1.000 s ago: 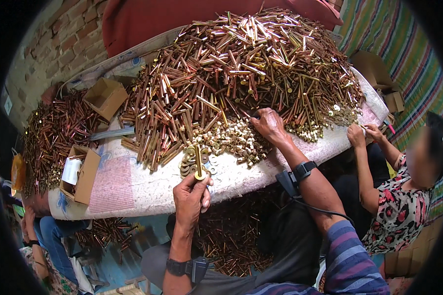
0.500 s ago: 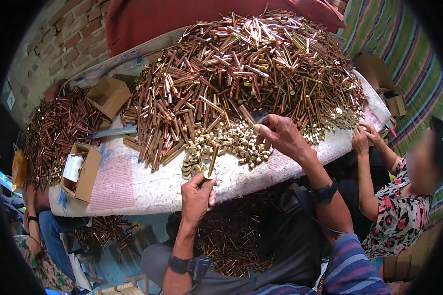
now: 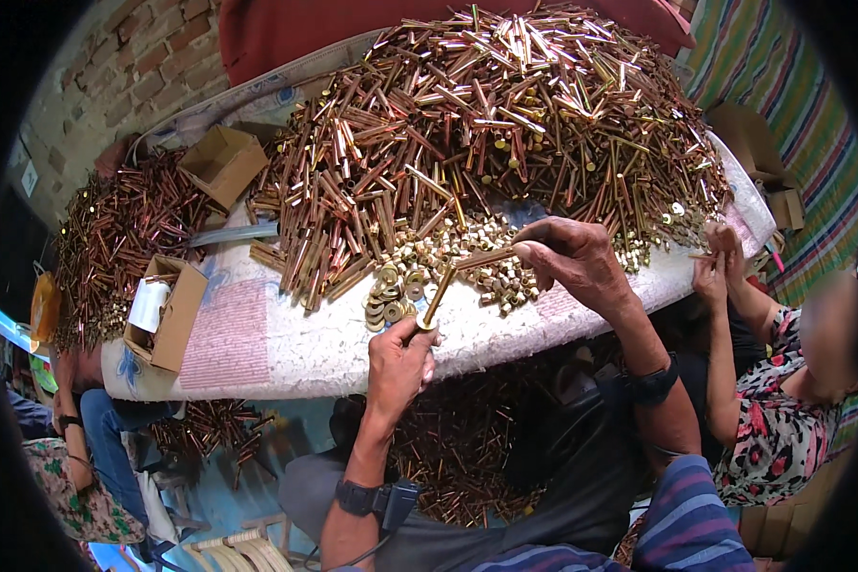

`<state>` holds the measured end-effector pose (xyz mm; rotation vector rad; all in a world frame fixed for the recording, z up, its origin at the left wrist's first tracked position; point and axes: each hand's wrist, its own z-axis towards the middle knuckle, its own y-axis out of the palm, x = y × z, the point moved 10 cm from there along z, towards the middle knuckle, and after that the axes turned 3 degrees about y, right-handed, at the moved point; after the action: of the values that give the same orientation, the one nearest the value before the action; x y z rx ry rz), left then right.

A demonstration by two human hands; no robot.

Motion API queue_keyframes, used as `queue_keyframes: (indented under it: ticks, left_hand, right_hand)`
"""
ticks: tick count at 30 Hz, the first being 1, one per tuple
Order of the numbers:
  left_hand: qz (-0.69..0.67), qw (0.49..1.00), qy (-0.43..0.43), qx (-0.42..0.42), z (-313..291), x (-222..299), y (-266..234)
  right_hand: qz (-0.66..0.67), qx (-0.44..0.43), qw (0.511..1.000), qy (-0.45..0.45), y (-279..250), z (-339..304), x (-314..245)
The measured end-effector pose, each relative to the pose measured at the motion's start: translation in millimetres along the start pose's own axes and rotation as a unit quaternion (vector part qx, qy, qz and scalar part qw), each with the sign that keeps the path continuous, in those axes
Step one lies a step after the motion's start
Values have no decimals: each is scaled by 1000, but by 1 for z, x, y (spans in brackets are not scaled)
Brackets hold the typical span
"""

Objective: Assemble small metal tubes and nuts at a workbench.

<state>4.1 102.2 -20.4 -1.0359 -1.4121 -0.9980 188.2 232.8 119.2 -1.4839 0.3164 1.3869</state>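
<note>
My left hand (image 3: 398,370), at the table's near edge, is closed around the lower end of a brass-coloured bolt (image 3: 439,296). A round washer (image 3: 428,324) sits on the bolt just above my fingers, and the shaft leans up to the right. Between the thumb and fingertips of my right hand (image 3: 586,270) is a slim copper-coloured metal sleeve (image 3: 484,258). Its free end points left and meets or overlaps the bolt's tip; I cannot tell if they touch. Loose washers (image 3: 387,303) lie beyond my left hand, and small metal collars (image 3: 507,286) lie below and beyond the sleeve.
A tall heap of copper-coloured sleeves (image 3: 515,114) covers the table's far side, with another pile (image 3: 114,248) at left. Two cardboard boxes (image 3: 234,162) stand between them. A co-worker's hands (image 3: 718,267) work at the right edge; another person's arm (image 3: 69,419) shows at left.
My right hand has brought the sleeve down toward the bolt's tip, turning it nearly level. My left hand still grips the bolt. The whole view has shifted slightly.
</note>
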Motion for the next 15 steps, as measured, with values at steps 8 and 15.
queue_keyframes:
  ticks: [8,15]
  left_hand:
    - [71,996,43,12,-2,9,-3]
    - [121,990,74,17,-3,13,-6]
  right_hand:
    - [-23,-31,999,-15,-4,-2,-1]
    - [-25,-39,999,-21,-6,-3,1]
